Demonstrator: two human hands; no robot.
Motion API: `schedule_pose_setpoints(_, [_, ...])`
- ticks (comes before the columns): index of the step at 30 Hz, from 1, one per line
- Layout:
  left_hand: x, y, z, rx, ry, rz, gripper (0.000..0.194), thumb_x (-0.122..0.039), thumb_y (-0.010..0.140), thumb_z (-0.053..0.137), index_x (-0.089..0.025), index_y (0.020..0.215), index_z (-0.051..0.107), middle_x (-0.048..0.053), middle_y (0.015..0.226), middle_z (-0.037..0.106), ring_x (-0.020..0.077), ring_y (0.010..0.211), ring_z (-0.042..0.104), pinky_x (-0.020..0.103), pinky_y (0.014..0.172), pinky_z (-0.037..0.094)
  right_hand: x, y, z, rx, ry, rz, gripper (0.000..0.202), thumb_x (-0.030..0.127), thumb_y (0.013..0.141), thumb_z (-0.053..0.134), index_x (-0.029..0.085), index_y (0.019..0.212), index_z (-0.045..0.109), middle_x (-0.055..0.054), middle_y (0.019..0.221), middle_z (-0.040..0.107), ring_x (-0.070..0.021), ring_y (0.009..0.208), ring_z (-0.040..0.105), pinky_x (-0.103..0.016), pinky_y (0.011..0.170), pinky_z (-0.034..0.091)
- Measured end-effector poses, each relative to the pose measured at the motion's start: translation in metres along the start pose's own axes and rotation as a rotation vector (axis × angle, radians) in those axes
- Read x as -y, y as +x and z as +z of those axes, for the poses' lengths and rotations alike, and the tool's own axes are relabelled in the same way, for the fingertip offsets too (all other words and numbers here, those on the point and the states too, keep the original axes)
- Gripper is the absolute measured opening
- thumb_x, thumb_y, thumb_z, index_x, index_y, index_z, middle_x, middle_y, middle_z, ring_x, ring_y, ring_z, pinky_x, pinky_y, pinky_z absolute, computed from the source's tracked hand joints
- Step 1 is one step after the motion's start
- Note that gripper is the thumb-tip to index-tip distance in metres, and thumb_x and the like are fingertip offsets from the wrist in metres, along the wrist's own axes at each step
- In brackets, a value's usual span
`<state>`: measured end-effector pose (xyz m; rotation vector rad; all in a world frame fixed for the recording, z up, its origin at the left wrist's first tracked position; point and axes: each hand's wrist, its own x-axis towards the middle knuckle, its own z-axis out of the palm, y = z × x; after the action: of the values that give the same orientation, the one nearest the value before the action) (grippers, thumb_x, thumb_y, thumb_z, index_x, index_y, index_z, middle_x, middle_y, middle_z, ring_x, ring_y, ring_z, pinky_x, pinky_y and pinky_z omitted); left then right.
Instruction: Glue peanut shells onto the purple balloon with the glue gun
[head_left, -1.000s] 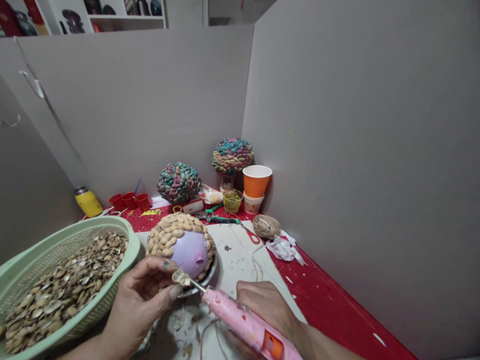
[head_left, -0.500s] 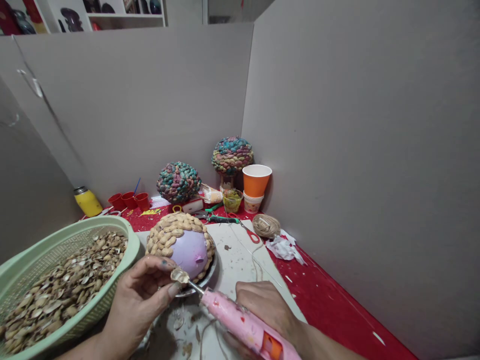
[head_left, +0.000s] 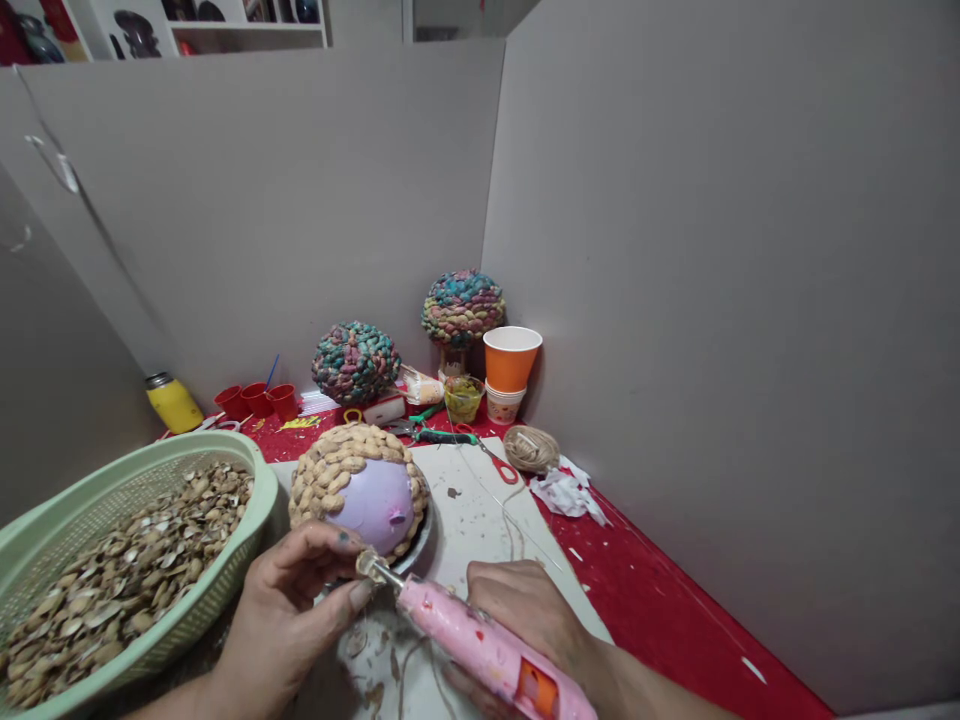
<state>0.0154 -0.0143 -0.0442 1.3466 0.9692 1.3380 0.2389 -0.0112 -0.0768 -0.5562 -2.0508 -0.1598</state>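
Between thumb and fingers, my left hand [head_left: 289, 605] pinches a peanut shell half [head_left: 369, 565], hollow side toward the nozzle. My right hand [head_left: 525, 610] grips a pink hot glue gun [head_left: 472, 635], its metal tip at the shell. Just behind them a purple balloon [head_left: 375, 505], partly covered with rows of peanut shells [head_left: 330, 465], rests in a round metal dish [head_left: 421, 545]. To the left stands a green plastic basket [head_left: 262, 490] filled with loose shells [head_left: 142, 570].
Behind are two multicoloured shell-covered balls [head_left: 356, 362], an orange paper cup [head_left: 512, 360], red cups [head_left: 256, 400] and a yellow bottle [head_left: 174, 403]. Scissors [head_left: 504, 468], a twine ball [head_left: 531, 449] and crumpled tissue [head_left: 568, 498] lie right of the balloon. Grey partitions [head_left: 712, 300] enclose the table.
My left hand has shifted slightly right and down with the shell, which has turned on the glue gun's tip. The glue gun stays almost in place.
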Motion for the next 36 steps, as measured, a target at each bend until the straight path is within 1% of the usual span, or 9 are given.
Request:
schedule_pose_setpoints(3, [-0.0011,-0.0004,0.0003,0.027,-0.018,-0.024,0.017,-0.012,0.066,0.082,-0.020,0.079,0.073,0.001,0.076,0.074,0.0144,0.070,0.069,0.019,0.068,0.057,0.0011,0.0009,-0.0003,-0.013,0.016,0.003,0.030,0.031,0.095,0.042,0.022,0.067,0.035,0.006,0.053,0.040,-0.0104,0.043,0.034,-0.026,0.042,0.020])
schedule_pose_setpoints(6, [-0.0021,0.0000,0.0005,0.054,-0.040,-0.046,0.015,-0.016,0.067,0.082,-0.020,0.079,0.074,0.002,0.076,0.075,0.0150,0.069,0.070,0.020,0.067,0.058,0.0016,0.0017,-0.0010,-0.005,0.009,0.001,0.031,0.030,0.095,0.043,0.022,0.066,0.035,0.006,0.052,0.040,-0.0102,0.043,0.034,-0.026,0.042,0.020])
schedule_pose_setpoints(13, [0.0017,0.0005,-0.0019,0.016,-0.045,-0.092,0.019,-0.018,0.063,0.085,-0.018,0.078,0.075,0.005,0.078,0.077,0.0181,0.069,0.072,0.024,0.067,0.059,0.0021,0.0022,-0.0031,0.001,0.018,0.022,0.039,0.036,0.100,0.037,0.023,0.063,0.033,0.006,0.049,0.039,-0.0103,0.041,0.032,-0.026,0.042,0.022])
schedule_pose_setpoints(18, [-0.0004,-0.0013,0.0005,-0.060,-0.053,-0.134,0.025,-0.021,0.059,0.088,-0.017,0.079,0.072,0.004,0.075,0.075,0.0165,0.065,0.070,0.023,0.063,0.058,0.0021,0.0018,-0.0038,0.014,0.050,0.027,0.035,0.033,0.097,0.040,0.022,0.064,0.037,0.005,0.052,0.041,-0.0103,0.042,0.035,-0.026,0.042,0.022])
schedule_pose_setpoints(24, [-0.0018,-0.0013,0.0005,0.020,-0.130,-0.081,0.021,-0.014,0.062,0.086,-0.018,0.075,0.069,0.002,0.077,0.074,0.0149,0.068,0.069,0.021,0.066,0.058,0.0017,-0.0008,-0.0054,0.064,0.029,0.049,0.043,0.039,0.099,0.038,0.023,0.060,0.036,0.004,0.049,0.040,-0.0114,0.042,0.035,-0.027,0.042,0.024])
schedule_pose_setpoints(27, [-0.0012,-0.0012,-0.0018,0.055,-0.119,-0.066,0.019,-0.013,0.064,0.085,-0.017,0.076,0.070,0.003,0.078,0.074,0.0158,0.069,0.070,0.022,0.068,0.058,0.0026,0.0000,-0.0063,0.049,0.045,0.042,0.044,0.038,0.100,0.037,0.023,0.058,0.035,0.004,0.048,0.040,-0.0110,0.042,0.033,-0.026,0.041,0.023])
schedule_pose_setpoints(30, [0.0000,-0.0005,-0.0039,0.069,-0.099,-0.060,0.019,-0.011,0.065,0.084,-0.018,0.077,0.071,0.004,0.080,0.074,0.0165,0.071,0.070,0.023,0.068,0.058,0.0038,0.0029,-0.0072,0.063,0.043,0.053,0.047,0.040,0.101,0.032,0.022,0.058,0.035,0.004,0.048,0.041,-0.0106,0.042,0.035,-0.026,0.042,0.025])
schedule_pose_setpoints(32, [0.0004,0.0000,-0.0044,0.069,-0.092,-0.054,0.019,-0.011,0.065,0.084,-0.018,0.077,0.071,0.004,0.079,0.074,0.0166,0.071,0.070,0.023,0.068,0.058,0.0047,0.0054,-0.0076,0.048,0.026,0.046,0.049,0.041,0.102,0.029,0.022,0.058,0.035,0.004,0.048,0.041,-0.0100,0.041,0.035,-0.025,0.041,0.026])
schedule_pose_setpoints(36, [-0.0002,0.0003,-0.0042,0.078,-0.081,-0.007,0.018,-0.009,0.066,0.082,-0.019,0.077,0.071,0.003,0.078,0.072,0.0155,0.070,0.069,0.023,0.068,0.058,0.0060,0.0087,-0.0072,-0.024,0.025,0.016,0.048,0.040,0.103,0.028,0.022,0.059,0.034,0.005,0.047,0.040,-0.0093,0.040,0.033,-0.024,0.040,0.024])
